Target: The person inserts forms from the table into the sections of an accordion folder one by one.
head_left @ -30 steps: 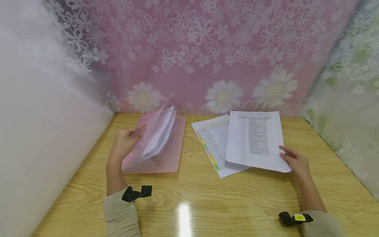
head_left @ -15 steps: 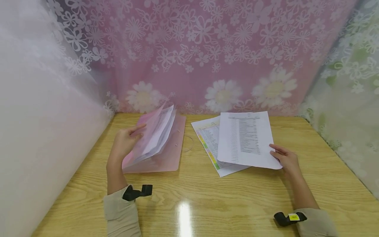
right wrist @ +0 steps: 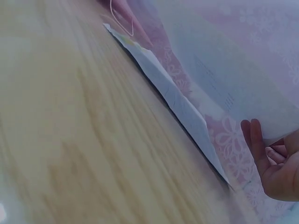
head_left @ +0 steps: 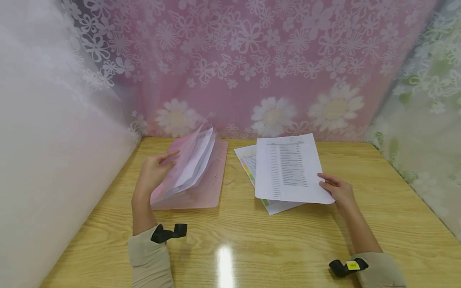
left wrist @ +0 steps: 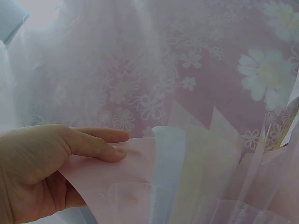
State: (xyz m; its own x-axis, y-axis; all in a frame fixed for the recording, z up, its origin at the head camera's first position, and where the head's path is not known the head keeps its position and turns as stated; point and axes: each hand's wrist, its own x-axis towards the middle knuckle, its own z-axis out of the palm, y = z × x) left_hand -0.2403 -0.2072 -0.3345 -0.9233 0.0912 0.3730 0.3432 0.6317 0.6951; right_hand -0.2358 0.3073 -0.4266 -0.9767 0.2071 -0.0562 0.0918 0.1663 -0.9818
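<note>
A pink folder (head_left: pixel 213 196) lies opened on the table's left, with white papers (head_left: pixel 194 162) fanned up inside it. My left hand (head_left: pixel 154 172) pinches its raised cover, thumb on one face; the left wrist view shows that cover (left wrist: pixel 117 175) and several translucent sleeves beside it. My right hand (head_left: pixel 340 193) holds a printed white sheet (head_left: pixel 288 168) by its lower right edge. In the right wrist view that sheet (right wrist: pixel 229 84) is lifted above the other papers (right wrist: pixel 175 100). Beneath it lies a page with coloured row marks (head_left: pixel 249 168), mostly covered.
The wooden table (head_left: pixel 201 248) extends toward me. A thin loop of string (head_left: pixel 232 174) lies right of the folder, near small metal prongs (head_left: pixel 218 159). A flowered pink curtain (head_left: pixel 230 80) hangs behind, with a pale curtain (head_left: pixel 54 120) at the left.
My right hand has moved left with the printed sheet, which now covers more of the colour-marked page. The left hand and folder have stayed about where they were.
</note>
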